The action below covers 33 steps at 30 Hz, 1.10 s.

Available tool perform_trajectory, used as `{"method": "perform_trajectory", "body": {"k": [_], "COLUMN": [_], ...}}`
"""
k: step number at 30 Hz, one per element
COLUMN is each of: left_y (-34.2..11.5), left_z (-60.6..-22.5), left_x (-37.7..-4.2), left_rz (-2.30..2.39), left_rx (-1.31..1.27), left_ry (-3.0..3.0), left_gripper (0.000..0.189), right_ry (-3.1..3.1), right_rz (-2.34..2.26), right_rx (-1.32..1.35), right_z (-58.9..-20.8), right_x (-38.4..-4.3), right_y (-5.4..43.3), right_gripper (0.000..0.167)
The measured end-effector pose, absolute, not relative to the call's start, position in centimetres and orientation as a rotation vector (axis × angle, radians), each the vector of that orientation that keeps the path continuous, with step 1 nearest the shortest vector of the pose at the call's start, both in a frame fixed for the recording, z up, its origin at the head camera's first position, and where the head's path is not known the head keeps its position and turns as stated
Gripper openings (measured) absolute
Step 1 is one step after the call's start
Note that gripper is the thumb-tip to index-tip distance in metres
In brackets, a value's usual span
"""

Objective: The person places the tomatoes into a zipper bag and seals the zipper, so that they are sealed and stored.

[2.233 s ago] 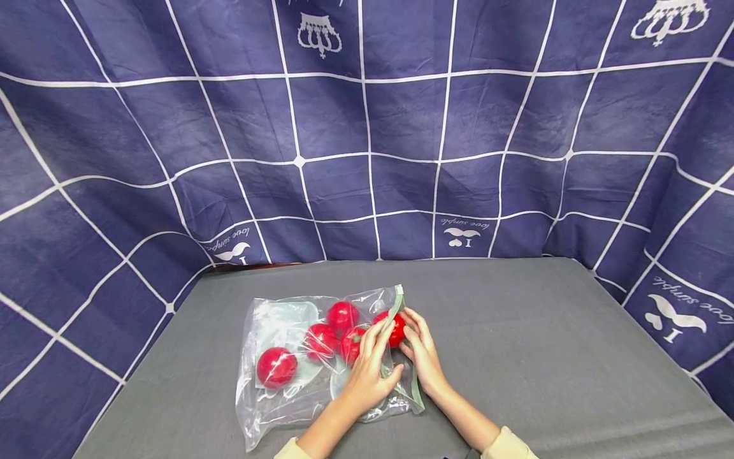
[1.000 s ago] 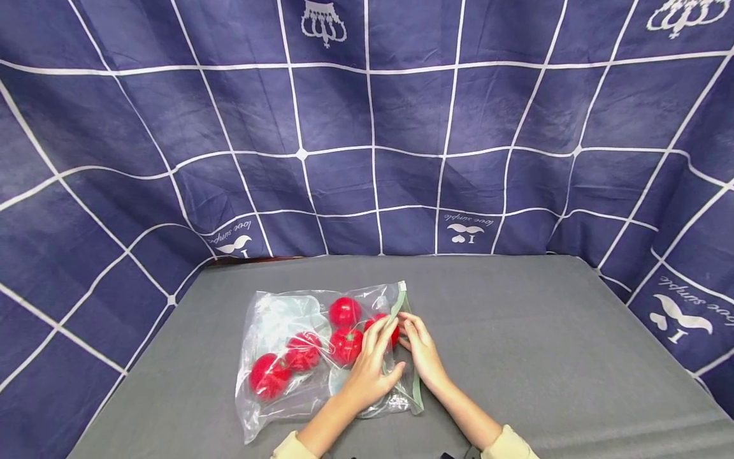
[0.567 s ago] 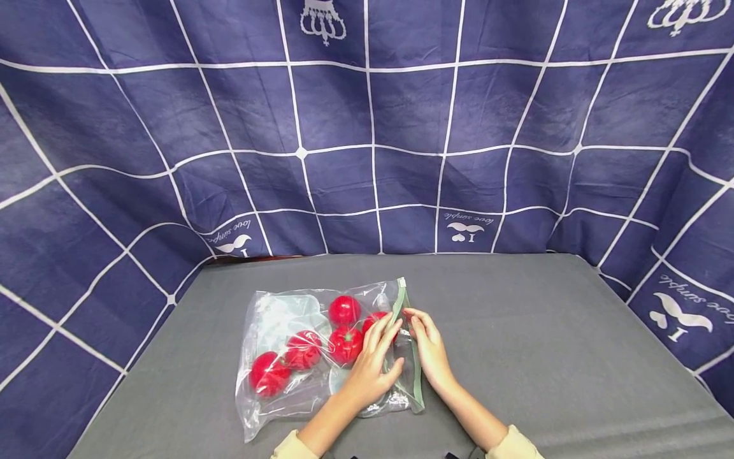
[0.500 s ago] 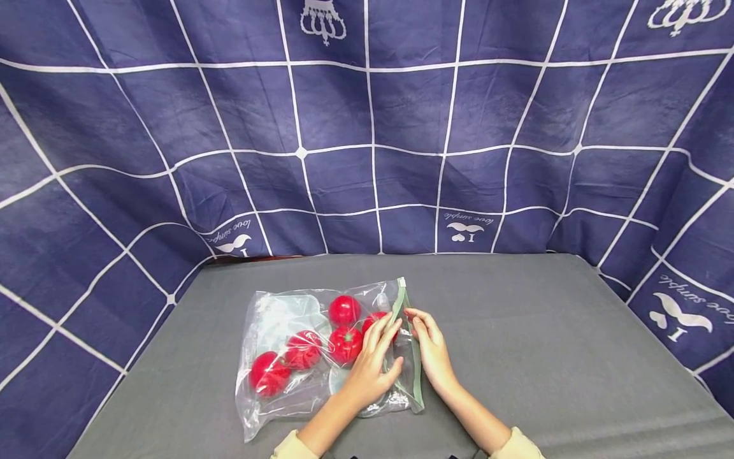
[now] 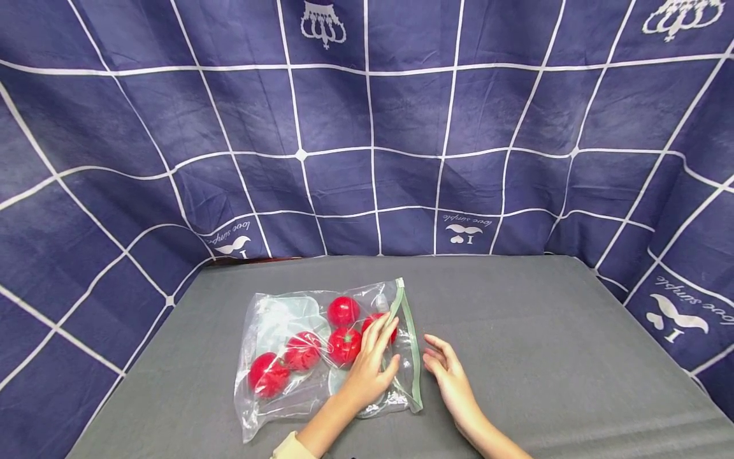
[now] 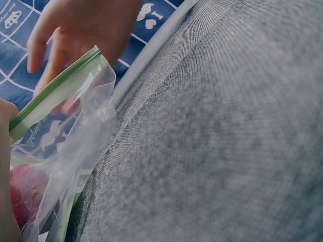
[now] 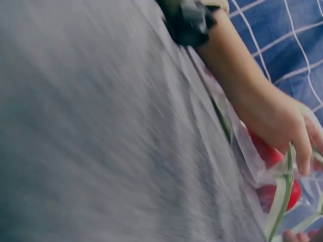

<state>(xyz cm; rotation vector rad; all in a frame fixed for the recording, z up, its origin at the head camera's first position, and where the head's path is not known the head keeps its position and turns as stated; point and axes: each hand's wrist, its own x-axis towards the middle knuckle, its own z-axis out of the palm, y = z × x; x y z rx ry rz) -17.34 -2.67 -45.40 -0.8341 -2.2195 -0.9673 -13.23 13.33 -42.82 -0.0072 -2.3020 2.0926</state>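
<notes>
A clear zip bag (image 5: 264, 417) with a green strip along its mouth lies on the grey table, its mouth facing right. Several red tomatoes (image 5: 343, 310) are inside, one of them partly covered by my left hand (image 5: 367, 373). That hand holds the upper side of the mouth raised at the strip; the lower side stays down, so the mouth gapes. In the left wrist view the green strip (image 6: 55, 88) rises to a peak. My right hand (image 5: 455, 389) is just right of the mouth, fingers loosely bent, holding nothing.
The grey cloth-covered table (image 5: 550, 357) extends right of and behind the bag. A blue curtain (image 5: 401, 115) with white lines hangs along the back and both sides.
My right hand was at the tomato in the bag's mouth; it has come out, moving right and toward me. That tomato sits further inside, and two others have shifted left. My left hand stays at the mouth.
</notes>
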Motion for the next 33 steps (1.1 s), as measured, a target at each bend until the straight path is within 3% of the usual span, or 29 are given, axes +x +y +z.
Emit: {"method": "perform_trajectory", "body": {"k": [10, 16, 25, 33], "left_y": [-1.8, -2.1, -3.0, -4.0], "left_z": [-44.3, -43.4, -40.2, -37.4], "left_x": [-16.6, -16.6, -17.2, -19.9], "left_rz": [-1.273, -1.143, -0.941, -0.909], "left_rx": [-0.756, -0.754, -0.803, -0.732], "left_ry": [-2.289, -2.369, -2.506, -2.567], "left_gripper": [0.055, 0.049, 0.037, 0.031], "right_ry": [-2.361, -2.295, -2.368, -2.252], "right_rz": [2.381, 2.446, 2.357, 2.380], "right_rx": [0.015, -0.001, -0.030, 0.011], "right_z": [-44.0, -44.4, -44.6, -45.2], "right_x": [-10.5, -10.3, -10.4, -10.6], "right_y": [12.6, 11.8, 11.4, 11.5], "right_gripper": [0.072, 0.082, 0.084, 0.080]}}
